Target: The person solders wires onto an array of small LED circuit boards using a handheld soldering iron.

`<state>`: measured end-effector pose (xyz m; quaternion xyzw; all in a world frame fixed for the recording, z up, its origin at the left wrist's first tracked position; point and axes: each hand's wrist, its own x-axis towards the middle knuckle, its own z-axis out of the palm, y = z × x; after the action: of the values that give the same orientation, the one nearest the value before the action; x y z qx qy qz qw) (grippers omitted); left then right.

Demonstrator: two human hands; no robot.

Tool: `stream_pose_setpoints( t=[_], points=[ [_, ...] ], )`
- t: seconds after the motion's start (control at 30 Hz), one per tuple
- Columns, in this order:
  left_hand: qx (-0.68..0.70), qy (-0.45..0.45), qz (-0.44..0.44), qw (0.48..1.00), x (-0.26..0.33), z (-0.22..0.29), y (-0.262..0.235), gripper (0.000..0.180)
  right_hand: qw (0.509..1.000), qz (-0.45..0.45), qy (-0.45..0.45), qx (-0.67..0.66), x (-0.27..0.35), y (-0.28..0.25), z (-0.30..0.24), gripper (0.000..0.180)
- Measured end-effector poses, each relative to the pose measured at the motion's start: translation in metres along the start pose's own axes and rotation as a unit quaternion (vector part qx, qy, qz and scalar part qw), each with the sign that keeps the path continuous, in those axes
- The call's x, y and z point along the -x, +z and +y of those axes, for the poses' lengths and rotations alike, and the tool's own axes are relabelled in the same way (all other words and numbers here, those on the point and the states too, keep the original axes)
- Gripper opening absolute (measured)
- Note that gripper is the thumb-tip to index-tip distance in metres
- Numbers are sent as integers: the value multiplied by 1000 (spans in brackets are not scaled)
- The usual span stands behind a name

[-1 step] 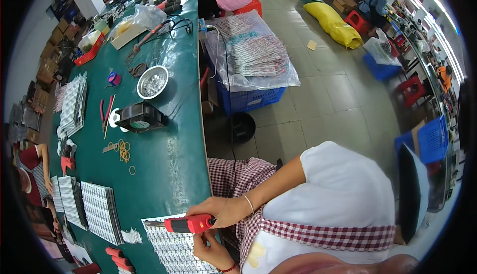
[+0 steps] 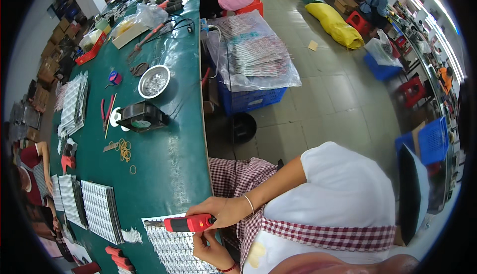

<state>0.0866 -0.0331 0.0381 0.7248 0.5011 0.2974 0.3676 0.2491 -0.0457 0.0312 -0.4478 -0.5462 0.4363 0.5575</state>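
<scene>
My right hand point(image 2: 224, 210), with a silver bangle at its wrist, is closed around a red and black hand tool point(image 2: 180, 224). The tool lies nearly level, and its narrow dark nose extends left over the upper edge of a white panel point(image 2: 175, 251). Rows of small parts cover that panel, which rests at the table's near edge. Just below the tool, the fingers of my left hand point(image 2: 213, 252) are pinched together over the panel's right side. What they hold, if anything, is hidden. A red bracelet circles the left wrist.
Left of my panel stand stacks of similar panels point(image 2: 101, 209). Farther up the green table point(image 2: 164, 167) are rubber bands point(image 2: 124, 150), a black fan-like device point(image 2: 141, 117), pliers point(image 2: 106, 111) and a metal bowl point(image 2: 154, 81). A blue crate point(image 2: 256, 100) stands beside the table. Another person point(image 2: 37, 170) sits opposite.
</scene>
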Motion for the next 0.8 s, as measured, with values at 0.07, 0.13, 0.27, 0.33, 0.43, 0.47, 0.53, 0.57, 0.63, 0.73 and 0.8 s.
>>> stream_pose_setpoints(
  t=[0.07, 0.13, 0.27, 0.33, 0.43, 0.47, 0.53, 0.57, 0.63, 0.73, 0.8],
  points=[
    [24, -17, 9, 1000, -2, 5, -2, 9, 998, -7, 40, -49, -1, -3, -5, 43],
    [49, -36, 21, 998, -3, 8, -6, 10, 992, -17, 83, -97, -3, -3, -4, 44],
    [18, -17, 6, 1000, -3, 4, -11, 10, 987, -30, 116, -110, -8, 2, 5, 47],
    [15, -18, 12, 1000, -1, 3, -12, 9, 986, -50, 111, -115, -7, 3, 2, 47],
    [-4, 6, 31, 999, -1, 4, -14, 7, 989, -62, 104, -84, -10, 7, 6, 48],
    [-6, -1, 28, 1000, 0, 4, -14, 7, 989, -66, 106, -84, -10, 7, 5, 48],
    [-6, -9, 26, 1000, 0, 2, -16, 7, 984, -65, 124, -110, -9, 7, 4, 46],
    [-11, -17, 25, 999, 1, 1, -17, 9, 984, -66, 125, -109, -9, 9, 6, 46],
    [-14, -23, 21, 999, 3, -2, -17, 10, 970, -65, 155, -176, -9, 14, 10, 48],
    [-49, 70, 93, 992, 15, -20, -17, 10, 978, -61, 192, -61, -12, 12, 11, 55],
    [-177, 95, 134, 970, 35, -42, -16, 8, 979, -24, 183, -86, -12, 13, 17, 59]
  ],
)
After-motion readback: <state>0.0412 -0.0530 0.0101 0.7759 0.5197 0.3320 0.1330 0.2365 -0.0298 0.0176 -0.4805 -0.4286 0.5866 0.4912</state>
